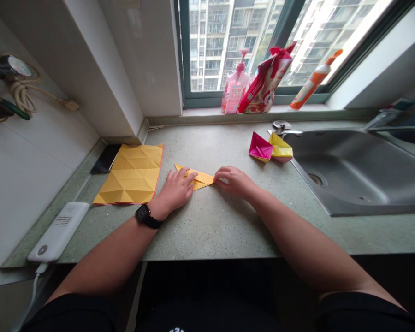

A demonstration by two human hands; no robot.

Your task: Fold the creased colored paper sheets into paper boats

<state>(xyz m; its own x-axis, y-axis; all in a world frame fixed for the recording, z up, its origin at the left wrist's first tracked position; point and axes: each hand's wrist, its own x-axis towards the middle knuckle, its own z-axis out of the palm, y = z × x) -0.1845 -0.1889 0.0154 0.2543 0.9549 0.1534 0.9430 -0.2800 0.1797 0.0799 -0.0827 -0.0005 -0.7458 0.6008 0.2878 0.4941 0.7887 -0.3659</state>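
- The left hand [173, 190] lies on the folded paper [202, 178], fingers spread over its middle and bearing down on it, not closed around it.
- The right hand [234, 181] is curled at the paper's right tip, its fingertips [216, 180] gathered there in a pinch.
- A black watch [143, 214] sits on the left wrist.
- The folded paper is a narrow yellow triangle with a red edge, flat on the speckled green tabletop [214, 226], left of the sink [349, 159] and well apart from it; the hands are on it and nothing else.
- Nearest the sink's left rim, just beside it, sit two small folded paper boats: a pink one [260, 147] and a yellow one with pink beneath [281, 148], touching each other.
- Further left of the sink, beyond the hands, lies a creased yellow sheet [131, 175] with red edges, its folds forming a triangle pattern.
- Beside that sheet, further still from the sink, lie a black phone [106, 158] and a white power bank [57, 230] with a cable.
- Behind the sink, on the sill under the window [228, 46], stand a pink pump bottle [235, 87], a red patterned bag [264, 83] and an orange-capped tube [311, 80].
- A metal faucet [394, 122] rises at the sink's far edge.
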